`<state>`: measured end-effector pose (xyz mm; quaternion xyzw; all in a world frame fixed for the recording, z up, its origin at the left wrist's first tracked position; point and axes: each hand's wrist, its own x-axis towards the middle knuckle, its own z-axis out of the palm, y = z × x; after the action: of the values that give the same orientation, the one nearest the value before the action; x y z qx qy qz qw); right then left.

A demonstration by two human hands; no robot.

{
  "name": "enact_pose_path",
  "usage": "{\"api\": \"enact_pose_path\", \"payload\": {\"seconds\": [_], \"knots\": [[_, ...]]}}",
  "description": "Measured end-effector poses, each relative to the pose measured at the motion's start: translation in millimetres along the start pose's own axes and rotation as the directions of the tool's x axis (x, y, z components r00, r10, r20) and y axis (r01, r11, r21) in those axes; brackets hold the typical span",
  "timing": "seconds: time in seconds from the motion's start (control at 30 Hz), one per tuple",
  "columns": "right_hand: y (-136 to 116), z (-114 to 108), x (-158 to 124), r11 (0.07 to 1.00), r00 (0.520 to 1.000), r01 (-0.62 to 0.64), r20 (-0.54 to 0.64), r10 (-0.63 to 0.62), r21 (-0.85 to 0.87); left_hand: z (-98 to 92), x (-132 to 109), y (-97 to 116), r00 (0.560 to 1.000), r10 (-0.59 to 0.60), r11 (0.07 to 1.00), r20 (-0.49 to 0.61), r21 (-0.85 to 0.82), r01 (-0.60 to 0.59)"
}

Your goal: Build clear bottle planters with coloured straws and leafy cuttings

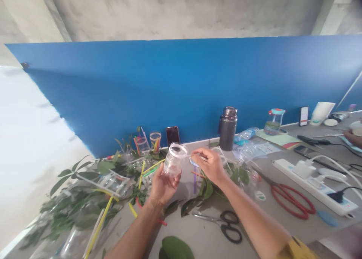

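Note:
My left hand [164,186] is wrapped round a clear plastic jar [172,161], holding it tilted above the table with its round mouth towards the upper right. My right hand [210,165] is just right of the jar's rim, thumb and fingers pinched together. What they pinch is too small and blurred to name. Green leaves [207,189] and a purple straw [195,183] lie below the right hand. Closer in are black-handled scissors [230,227] and a large green leaf [177,247].
Leafy cuttings [73,206], yellow straws [98,229] and clear plastic pieces crowd the left. A dark flask [227,130] and a phone [172,135] stand near the blue partition [181,89]. Red-handled shears [294,200] and a power strip [313,185] lie on the right.

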<state>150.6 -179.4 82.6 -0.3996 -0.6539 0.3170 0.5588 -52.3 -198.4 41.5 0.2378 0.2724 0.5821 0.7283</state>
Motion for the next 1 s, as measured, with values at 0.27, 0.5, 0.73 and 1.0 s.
{"api": "enact_pose_path", "payload": {"seconds": [0.27, 0.5, 0.73, 1.0], "knots": [[7.6, -7.5, 2.7, 0.998, 0.985, -0.036, 0.172, 0.028, 0.045, -18.0, 9.2, -8.0, 0.963, -0.160, 0.985, 0.218, 0.099, 0.141], [14.8, -10.6, 4.2, 0.984, 0.959, -0.102, 0.278, 0.057, 0.147, -24.2, 11.0, -6.7, 0.918, -0.331, 0.940, 0.218, 0.163, 0.300], [20.1, -12.1, 10.0, 0.999, 0.988, -0.018, 0.153, 0.024, -0.040, -0.9, 6.5, -9.3, 0.996, -0.028, 0.996, 0.083, 0.085, 0.021], [26.9, -6.5, 9.8, 0.994, 0.984, -0.068, 0.159, 0.082, -0.088, 0.0, 9.9, -8.3, 0.993, 0.095, 0.995, -0.076, 0.043, -0.092]]}}
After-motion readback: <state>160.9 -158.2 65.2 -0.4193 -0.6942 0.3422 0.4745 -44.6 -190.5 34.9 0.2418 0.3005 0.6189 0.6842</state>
